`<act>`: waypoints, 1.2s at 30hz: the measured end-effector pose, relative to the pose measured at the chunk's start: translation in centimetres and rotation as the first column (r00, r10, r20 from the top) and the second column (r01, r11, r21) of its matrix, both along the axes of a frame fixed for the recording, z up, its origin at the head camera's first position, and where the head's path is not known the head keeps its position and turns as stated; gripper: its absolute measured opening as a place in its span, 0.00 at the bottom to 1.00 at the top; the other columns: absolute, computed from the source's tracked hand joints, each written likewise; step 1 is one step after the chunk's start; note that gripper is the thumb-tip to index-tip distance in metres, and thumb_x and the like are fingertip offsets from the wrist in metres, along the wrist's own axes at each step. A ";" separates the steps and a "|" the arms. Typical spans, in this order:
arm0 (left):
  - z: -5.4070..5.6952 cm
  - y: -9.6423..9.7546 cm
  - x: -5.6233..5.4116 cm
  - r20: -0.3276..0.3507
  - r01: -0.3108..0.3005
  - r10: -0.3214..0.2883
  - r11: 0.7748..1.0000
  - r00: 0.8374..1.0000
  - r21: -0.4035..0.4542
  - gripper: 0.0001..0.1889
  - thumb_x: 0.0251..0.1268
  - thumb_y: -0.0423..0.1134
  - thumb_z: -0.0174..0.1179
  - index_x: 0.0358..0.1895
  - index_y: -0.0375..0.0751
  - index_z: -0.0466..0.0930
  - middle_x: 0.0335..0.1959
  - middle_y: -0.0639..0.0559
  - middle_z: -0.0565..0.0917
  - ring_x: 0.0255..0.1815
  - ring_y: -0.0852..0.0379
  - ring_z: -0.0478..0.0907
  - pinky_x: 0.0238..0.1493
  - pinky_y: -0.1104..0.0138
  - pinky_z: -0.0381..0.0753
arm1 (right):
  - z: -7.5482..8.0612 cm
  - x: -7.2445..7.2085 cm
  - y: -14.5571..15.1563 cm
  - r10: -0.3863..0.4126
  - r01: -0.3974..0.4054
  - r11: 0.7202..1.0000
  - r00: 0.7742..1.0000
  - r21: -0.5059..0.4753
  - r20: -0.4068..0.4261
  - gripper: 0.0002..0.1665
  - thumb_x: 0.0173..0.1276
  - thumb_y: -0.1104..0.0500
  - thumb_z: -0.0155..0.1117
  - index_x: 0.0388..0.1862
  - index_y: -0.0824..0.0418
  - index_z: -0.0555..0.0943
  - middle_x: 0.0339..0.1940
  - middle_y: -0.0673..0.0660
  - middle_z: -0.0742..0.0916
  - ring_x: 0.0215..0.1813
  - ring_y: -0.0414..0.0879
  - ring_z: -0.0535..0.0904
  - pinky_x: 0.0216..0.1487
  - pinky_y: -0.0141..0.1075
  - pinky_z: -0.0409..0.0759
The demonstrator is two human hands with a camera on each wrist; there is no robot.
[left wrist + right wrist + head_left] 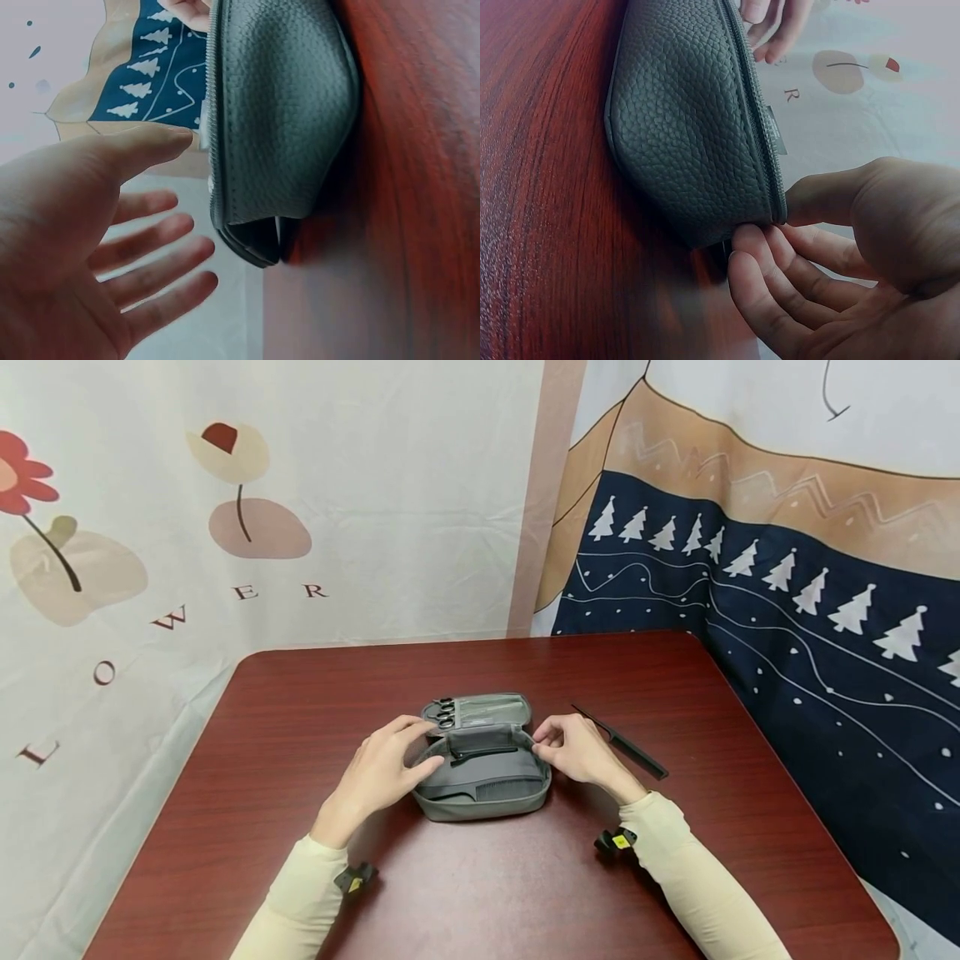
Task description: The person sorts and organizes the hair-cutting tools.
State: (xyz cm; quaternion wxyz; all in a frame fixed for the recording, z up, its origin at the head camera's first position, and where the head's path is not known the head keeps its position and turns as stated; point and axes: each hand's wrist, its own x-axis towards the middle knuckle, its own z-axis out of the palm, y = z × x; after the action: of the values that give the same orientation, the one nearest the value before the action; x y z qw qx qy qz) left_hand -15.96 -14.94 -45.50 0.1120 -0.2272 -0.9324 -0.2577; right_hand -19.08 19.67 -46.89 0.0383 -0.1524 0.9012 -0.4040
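Note:
A grey zip case (480, 810) of pebbled material lies unzipped on the table, its lid (491, 712) folded back. Scissors (446, 714) show by their handles in the lid beside a clear pocket. Inside the case are a grey comb (510, 788) and a slim black tool (483, 753) of unclear kind. My right hand (573, 747) pinches the case's right rim between thumb and fingers, near the zipper (761, 135). At the left side, my left hand (382, 766) is spread with the thumb by the rim; its fingers (161, 277) are apart and hold nothing.
A black comb (637, 754) lies slantwise on the dark red table (315, 693), right of the right hand. Printed curtains (420, 510) hang behind the table and along its right side. Each wrist wears a small black camera (354, 878).

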 end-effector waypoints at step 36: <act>-1.5 -0.4 -0.3 0.130 -0.121 0.116 0.992 0.985 0.034 0.05 0.70 0.34 0.74 0.33 0.45 0.93 0.26 0.55 0.93 0.29 0.63 0.88 0.37 0.62 0.89 | 0.2 0.2 -0.1 0.000 0.000 1.000 1.000 0.002 0.004 0.02 0.74 0.61 0.76 0.43 0.59 0.91 0.36 0.54 0.92 0.36 0.40 0.85 0.43 0.34 0.83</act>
State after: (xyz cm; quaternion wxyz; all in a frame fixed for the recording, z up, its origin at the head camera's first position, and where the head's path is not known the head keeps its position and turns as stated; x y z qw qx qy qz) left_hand -16.27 -15.35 -47.03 0.0721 -0.1521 -0.9439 -0.2841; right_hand -18.86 19.54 -46.67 0.0405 -0.1516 0.9015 -0.4033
